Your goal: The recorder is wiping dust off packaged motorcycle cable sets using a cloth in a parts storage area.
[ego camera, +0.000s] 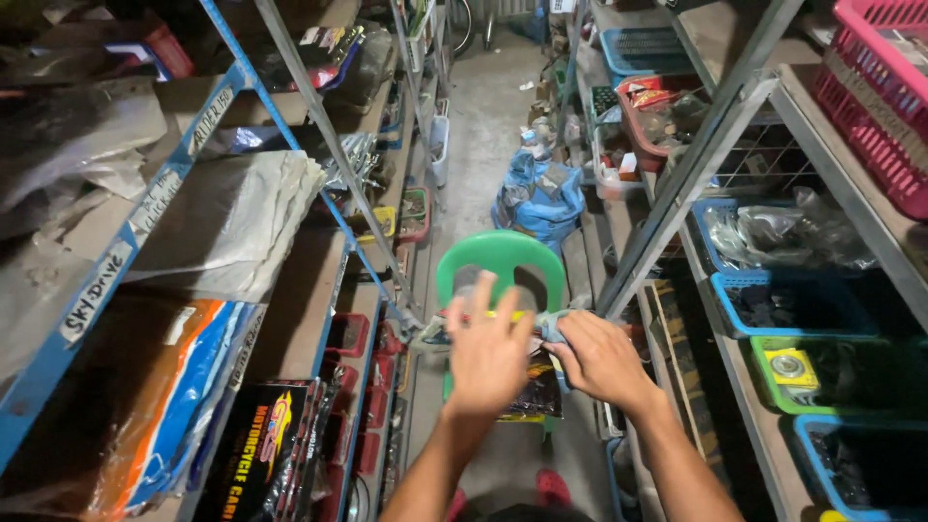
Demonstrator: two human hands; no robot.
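Taking the green plastic chair (503,253) in the narrow aisle as the landmark, both hands hover just above its seat, close to the viewer's side of its rounded backrest. The left hand (486,354) is spread, fingers fanned upward and blurred, its back turned to the camera, and it lies against a clear plastic-wrapped package (495,302) that rises before the backrest. The right hand (601,360), just to the right of the left, is curled around a grey-blue end of that package (553,327); how firmly it pinches cannot be told. Below the hands, on the chair seat, lies a dark packet with a yellow edge (532,396). Beyond the chair, farther down the concrete floor (483,126), a blue plastic bag (537,198) sits crumpled. To the chair's left stands a blue metal shelving rack (145,208) stacked with grey wrapped sheets (227,217), an orange-and-blue wrapped part (169,396) and a black printed bag (261,449). To the chair's right, a grey metal rack (715,135) carries a blue basket (793,302), a green basket (831,372) and, higher up, a pink basket (875,87).
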